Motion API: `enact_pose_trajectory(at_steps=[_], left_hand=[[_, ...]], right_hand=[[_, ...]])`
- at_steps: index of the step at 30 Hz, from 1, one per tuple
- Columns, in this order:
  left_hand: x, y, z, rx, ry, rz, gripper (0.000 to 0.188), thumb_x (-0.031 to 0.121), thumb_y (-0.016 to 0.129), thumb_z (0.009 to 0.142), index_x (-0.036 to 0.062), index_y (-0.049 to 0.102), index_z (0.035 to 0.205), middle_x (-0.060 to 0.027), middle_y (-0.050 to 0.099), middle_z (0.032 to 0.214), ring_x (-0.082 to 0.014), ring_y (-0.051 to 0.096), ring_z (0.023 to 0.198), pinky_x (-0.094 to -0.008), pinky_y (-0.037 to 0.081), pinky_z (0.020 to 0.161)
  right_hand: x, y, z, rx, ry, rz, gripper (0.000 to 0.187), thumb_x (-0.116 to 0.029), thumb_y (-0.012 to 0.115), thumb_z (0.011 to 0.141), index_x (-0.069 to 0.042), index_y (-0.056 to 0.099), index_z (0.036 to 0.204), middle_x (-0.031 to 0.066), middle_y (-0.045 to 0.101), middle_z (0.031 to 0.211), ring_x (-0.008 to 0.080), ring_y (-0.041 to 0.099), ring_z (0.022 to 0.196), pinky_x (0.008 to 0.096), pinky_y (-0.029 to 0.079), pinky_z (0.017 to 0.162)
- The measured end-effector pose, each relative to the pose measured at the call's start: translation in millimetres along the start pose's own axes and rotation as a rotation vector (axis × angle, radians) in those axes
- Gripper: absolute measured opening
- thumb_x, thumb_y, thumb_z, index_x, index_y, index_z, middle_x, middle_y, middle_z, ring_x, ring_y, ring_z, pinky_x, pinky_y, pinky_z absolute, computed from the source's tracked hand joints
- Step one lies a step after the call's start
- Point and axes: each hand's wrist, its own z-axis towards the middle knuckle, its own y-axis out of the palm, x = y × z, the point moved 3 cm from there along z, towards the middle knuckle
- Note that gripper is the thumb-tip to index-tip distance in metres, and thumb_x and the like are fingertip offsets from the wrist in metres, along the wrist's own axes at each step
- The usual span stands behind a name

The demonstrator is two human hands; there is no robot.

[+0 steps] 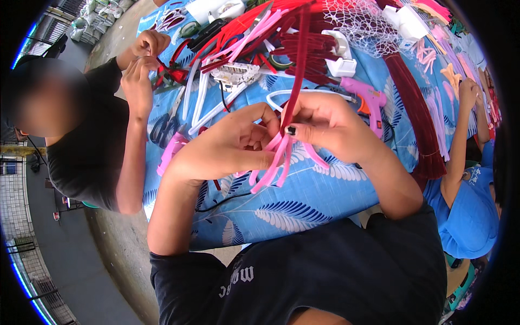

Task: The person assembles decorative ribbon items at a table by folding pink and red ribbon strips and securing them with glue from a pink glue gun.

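Between my hands, over the front of the table, is a small bunch of pink pipe cleaners (277, 160), their loose ends fanning downward. A long dark red pipe cleaner (298, 65) rises from the top of the bunch, away from me. My left hand (233, 138) is closed around the bunch from the left, fingers curled. My right hand (327, 127) pinches it at the join between the red stem and the pink ones, thumb in front. The fingertips behind the bunch are partly hidden.
A pink glue gun (369, 100) lies right of my hands, another (172, 153) on the left near dark-handled scissors (162, 127). Red and white pipe cleaners crowd the back, with a dark red bundle (414, 116) at right. A person (89, 135) works at left, another (468, 211) at right.
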Motion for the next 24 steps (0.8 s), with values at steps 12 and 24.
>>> enact_pose_trajectory(at_steps=[12,24], left_hand=[[2,-2,3,0.112,0.075,0.016,0.011,0.0,0.066,0.083,-0.0026,0.06,0.091,0.0011,0.059,0.081,-0.0035,0.054,0.075,-0.0185,0.044,0.066],[2,0,0,0.152,0.081,0.138,0.013,-0.001,0.065,0.082,-0.0027,0.057,0.093,0.0024,0.055,0.084,-0.0023,0.05,0.077,-0.0183,0.041,0.066]], right_hand=[[3,-2,1,-0.022,-0.064,-0.004,0.011,-0.002,0.057,0.091,0.002,0.056,0.101,0.0031,0.062,0.093,0.0089,0.06,0.09,0.0256,0.049,0.081],[4,0,2,-0.051,-0.054,-0.023,0.014,0.001,0.065,0.084,0.004,0.06,0.097,0.0048,0.063,0.09,0.0094,0.059,0.087,0.0257,0.049,0.079]])
